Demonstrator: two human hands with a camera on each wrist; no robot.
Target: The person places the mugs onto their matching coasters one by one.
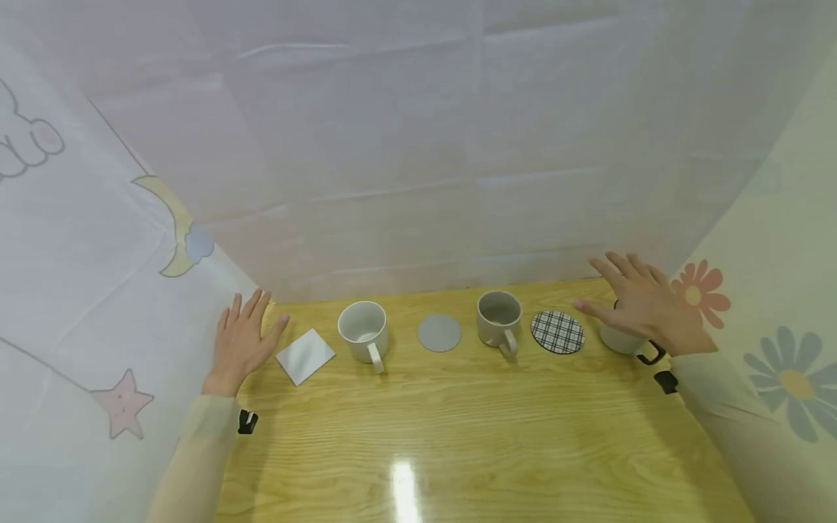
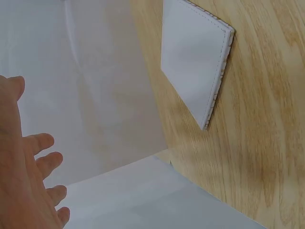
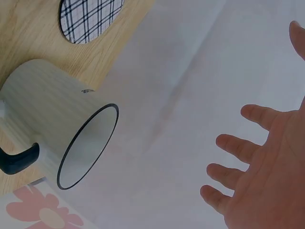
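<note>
In the head view my left hand [image 1: 243, 340] is held with fingers spread beside a white square coaster [image 1: 305, 357], not touching it. The left wrist view shows the coaster's [image 2: 195, 55] stitched edge. On the right, my right hand [image 1: 644, 303] hovers with fingers apart over a white mug [image 1: 617, 338], partly hiding it. That mug [image 3: 52, 114] has a dark rim and dark handle in the right wrist view, and a gap separates it from the hand. Just left of it lies a round plaid coaster [image 1: 558, 332]. Neither hand holds anything.
Between the hands stand a white mug [image 1: 363, 330] and a greyish mug [image 1: 499, 319], with a round grey coaster [image 1: 439, 333] lying between them. The wooden table [image 1: 458, 436] meets a pale back sheet [image 1: 392, 181]. Patterned sheets [image 1: 72, 290] line both sides.
</note>
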